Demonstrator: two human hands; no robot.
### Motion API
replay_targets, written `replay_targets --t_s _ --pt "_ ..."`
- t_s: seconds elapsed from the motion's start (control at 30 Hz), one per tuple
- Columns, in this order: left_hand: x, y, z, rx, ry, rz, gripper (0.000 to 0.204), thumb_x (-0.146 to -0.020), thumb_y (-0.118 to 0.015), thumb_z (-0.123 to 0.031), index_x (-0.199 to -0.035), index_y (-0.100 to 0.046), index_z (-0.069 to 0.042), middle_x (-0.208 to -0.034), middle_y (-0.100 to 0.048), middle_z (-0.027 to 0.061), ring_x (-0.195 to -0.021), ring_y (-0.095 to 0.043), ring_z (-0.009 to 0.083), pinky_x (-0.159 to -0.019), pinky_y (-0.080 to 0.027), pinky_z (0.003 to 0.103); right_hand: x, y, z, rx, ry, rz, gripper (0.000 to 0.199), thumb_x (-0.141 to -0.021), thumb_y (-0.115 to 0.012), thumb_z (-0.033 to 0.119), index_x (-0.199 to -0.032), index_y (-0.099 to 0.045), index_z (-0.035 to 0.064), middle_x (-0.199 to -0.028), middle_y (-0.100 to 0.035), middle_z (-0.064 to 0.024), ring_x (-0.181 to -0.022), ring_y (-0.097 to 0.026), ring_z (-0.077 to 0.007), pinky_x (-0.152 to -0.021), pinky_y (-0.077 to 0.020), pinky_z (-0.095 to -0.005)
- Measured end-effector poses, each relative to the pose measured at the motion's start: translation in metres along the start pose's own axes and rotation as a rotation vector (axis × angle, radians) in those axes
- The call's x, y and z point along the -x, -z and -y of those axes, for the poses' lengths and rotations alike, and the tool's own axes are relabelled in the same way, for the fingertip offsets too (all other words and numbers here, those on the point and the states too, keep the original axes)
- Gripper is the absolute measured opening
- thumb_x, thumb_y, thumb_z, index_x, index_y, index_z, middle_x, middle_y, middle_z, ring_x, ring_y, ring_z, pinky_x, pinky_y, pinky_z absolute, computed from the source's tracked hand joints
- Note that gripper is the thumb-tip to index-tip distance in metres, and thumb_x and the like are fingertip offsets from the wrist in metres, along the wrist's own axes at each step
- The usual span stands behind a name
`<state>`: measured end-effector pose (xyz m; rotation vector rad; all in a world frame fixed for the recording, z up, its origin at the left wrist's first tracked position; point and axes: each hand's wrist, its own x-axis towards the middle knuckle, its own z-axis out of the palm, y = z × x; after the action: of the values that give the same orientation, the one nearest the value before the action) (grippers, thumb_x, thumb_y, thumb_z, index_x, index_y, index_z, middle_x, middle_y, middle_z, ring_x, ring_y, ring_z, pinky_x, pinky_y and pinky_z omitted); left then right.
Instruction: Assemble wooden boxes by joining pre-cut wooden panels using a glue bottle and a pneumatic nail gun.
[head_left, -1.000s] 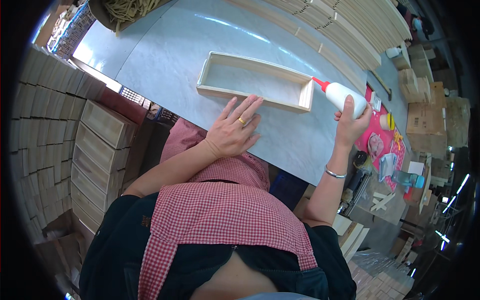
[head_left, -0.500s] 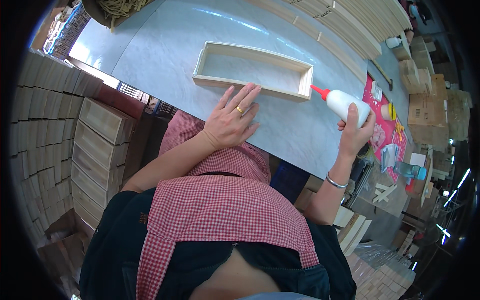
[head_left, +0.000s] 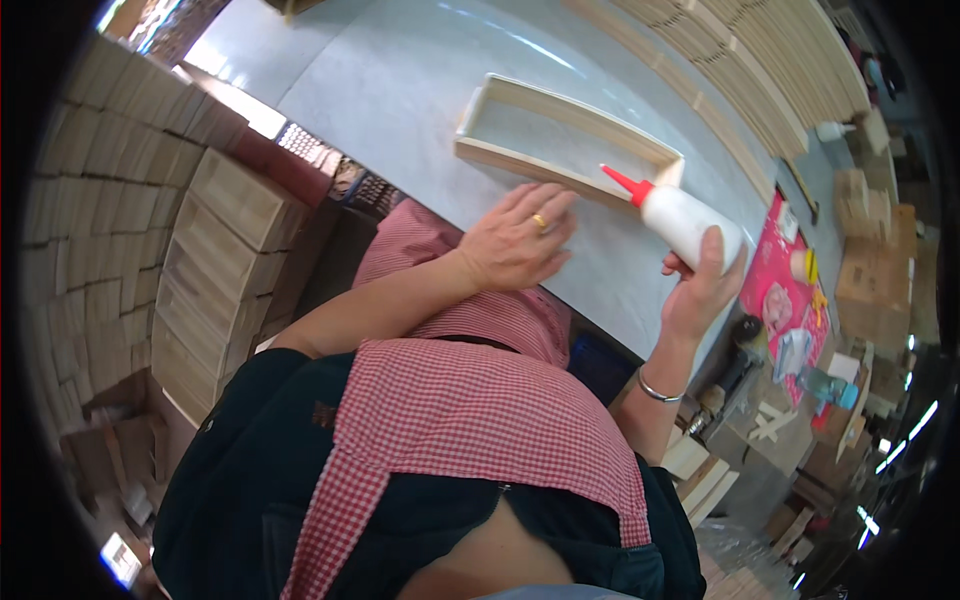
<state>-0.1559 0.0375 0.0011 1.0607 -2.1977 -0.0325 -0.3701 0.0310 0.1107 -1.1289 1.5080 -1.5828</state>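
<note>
A pale wooden rectangular frame [head_left: 570, 178] lies on the light marbled tabletop [head_left: 350, 90]. My right hand [head_left: 708, 275] is closed around a white squeeze bottle with a red pointed nozzle [head_left: 690, 222], most likely a glue bottle. It is tilted, and its tip points left, over the near long side of the frame close to the right corner. Whether the tip touches the wood I cannot tell. My left hand [head_left: 520, 237] rests by the near long side, palm down and holding nothing, its fingers loosely bent and a little apart.
Long wooden strips [head_left: 745, 75] are stacked along the far right. Beyond the table's right end, a pink cloth [head_left: 778, 265] has small items on it, near a clear bottle [head_left: 828, 388]. Stacked wooden boxes [head_left: 225, 250] stand on the left, below table height.
The whole view has shifted and turned. My right hand has brought the bottle's tip leftward over the frame's near side. My left hand's fingers have drawn back from the frame and bent more.
</note>
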Motion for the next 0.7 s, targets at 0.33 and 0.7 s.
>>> replay_targets --t_s 0.33,0.7 --pt "0.004 -0.005 0.004 0.048 0.033 0.068 0.041 -0.088 -0.064 -0.035 -0.115 -0.063 -0.004 -0.128 -0.055 0.0154 -0.115 -0.051 0.0312 -0.105 -0.04 0.042 0.017 -0.1 -0.04 0.021 0.105 0.286 0.042 -0.091 -0.071 0.025 -0.117 -0.051 -0.0011 -0.095 -0.061 -0.0136 -0.061 -0.057 -0.0156 -0.05 -0.0483 -0.0227" --pt "0.0 0.0 0.003 -0.024 0.018 0.019 0.04 -0.089 -0.064 -0.035 -0.114 -0.064 -0.004 -0.128 -0.054 0.0145 -0.114 -0.051 0.031 -0.102 -0.041 0.041 0.017 -0.075 -0.009 0.056 -0.01 0.249 0.046 -0.09 -0.073 0.026 -0.119 -0.05 -0.0007 -0.1 -0.061 -0.014 -0.063 -0.057 -0.0131 -0.05 -0.049 -0.0221"
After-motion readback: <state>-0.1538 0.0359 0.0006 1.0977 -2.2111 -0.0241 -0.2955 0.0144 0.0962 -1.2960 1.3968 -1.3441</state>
